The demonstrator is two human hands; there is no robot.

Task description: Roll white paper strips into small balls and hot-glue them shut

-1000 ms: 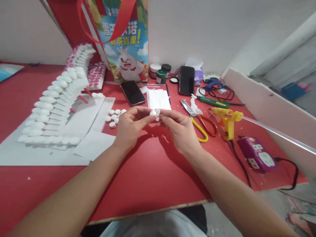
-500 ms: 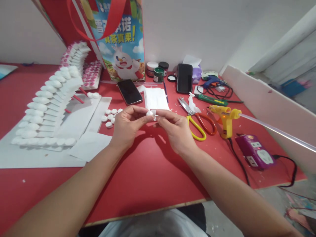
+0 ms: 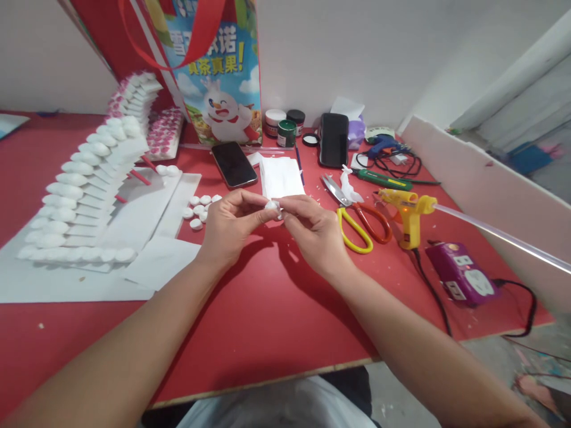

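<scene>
Between the fingertips of both hands is a small white piece, rounded on its left side, with a thin, paper-like bit on its right; it is too small to make out fully. My left hand pinches the rounded side. My right hand is closed at the fingertips on the thin white bit. Several white round pieces lie just left of my left hand. Beyond the hands rests a stack of white paper squares. Scissors with one yellow and one red handle lie right of my right hand.
A yellow glue gun stands at right, near a purple power adapter with cables. At left, a curved white paper structure stands on white sheets. Behind are a phone, paint jars, a black case and a printed bag.
My right fingers have closed in over the thin white bit, so less of it shows. The left hand keeps its pinch, and the things on the table stay in place.
</scene>
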